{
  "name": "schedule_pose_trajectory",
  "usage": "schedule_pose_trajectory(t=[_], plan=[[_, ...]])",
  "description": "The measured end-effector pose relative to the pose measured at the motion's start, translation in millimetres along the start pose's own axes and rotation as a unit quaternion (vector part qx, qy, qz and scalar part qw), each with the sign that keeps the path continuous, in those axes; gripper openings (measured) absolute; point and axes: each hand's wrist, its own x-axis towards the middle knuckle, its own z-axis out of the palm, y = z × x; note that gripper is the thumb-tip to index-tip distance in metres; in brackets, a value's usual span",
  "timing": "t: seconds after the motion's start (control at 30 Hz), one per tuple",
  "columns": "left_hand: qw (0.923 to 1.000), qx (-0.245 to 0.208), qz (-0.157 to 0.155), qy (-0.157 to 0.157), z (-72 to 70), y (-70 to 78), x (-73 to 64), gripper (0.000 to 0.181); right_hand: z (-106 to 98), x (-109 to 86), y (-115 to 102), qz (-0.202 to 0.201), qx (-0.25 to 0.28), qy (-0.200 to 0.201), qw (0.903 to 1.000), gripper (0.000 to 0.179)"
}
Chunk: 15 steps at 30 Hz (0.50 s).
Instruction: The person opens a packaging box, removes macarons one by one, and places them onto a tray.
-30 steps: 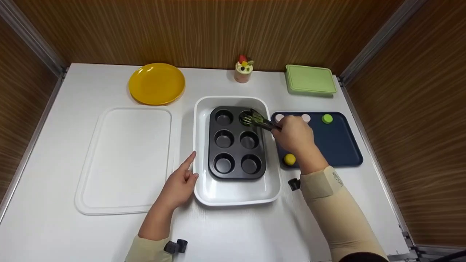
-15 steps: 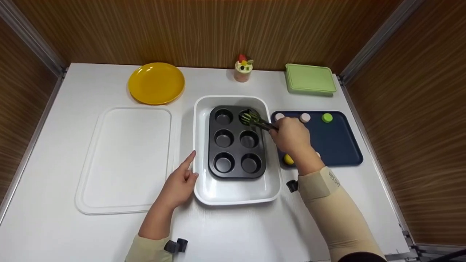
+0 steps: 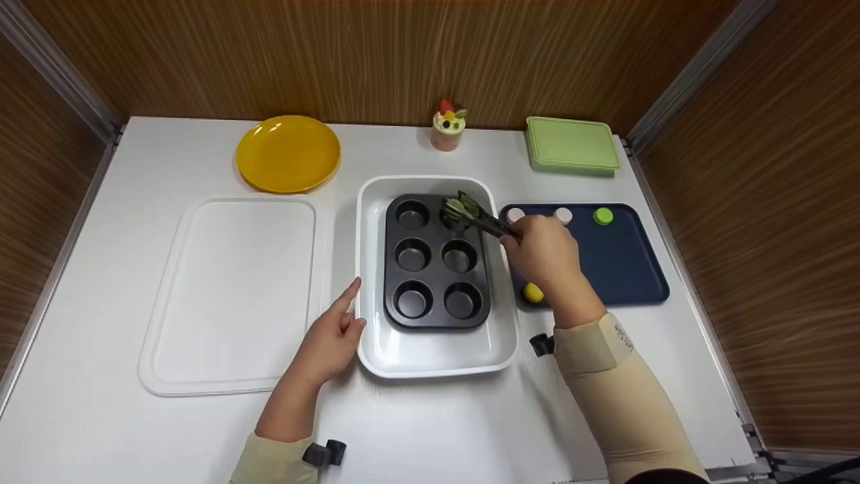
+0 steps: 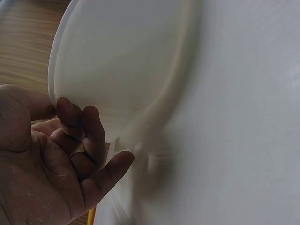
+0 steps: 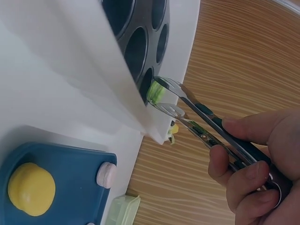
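My right hand grips metal tongs with dark handles. Their tips are at the far right cup of a black muffin pan, which sits inside a white rectangular tub. In the right wrist view, a light green piece lies between the tong tips at that cup's edge; its kind is unclear, and I cannot tell whether the tips press on it. My left hand touches the tub's left rim, index finger extended; in the left wrist view its other fingers bend loosely against the tub's outside.
Right of the tub lies a blue tray with pale round pieces, a green round piece and a yellow ball-like piece. A white lid lies left. Behind stand a yellow plate, a dessert cup and a green box.
My right hand shifted slightly left with the tongs toward the cup, then back right; the tong tips now look lifted and more spread. My left hand stays in place.
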Motion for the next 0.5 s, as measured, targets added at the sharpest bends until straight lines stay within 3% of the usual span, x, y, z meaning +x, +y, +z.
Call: schedule_pose_trajectory(t=[0.5], plan=[[1.0000, 0.006, -0.003, 0.000, -0.1, 1.3, 0.3, 0.066, -16.5, -23.3, 13.5, 0.014, 0.038, 0.049, 0.9980, 0.020]])
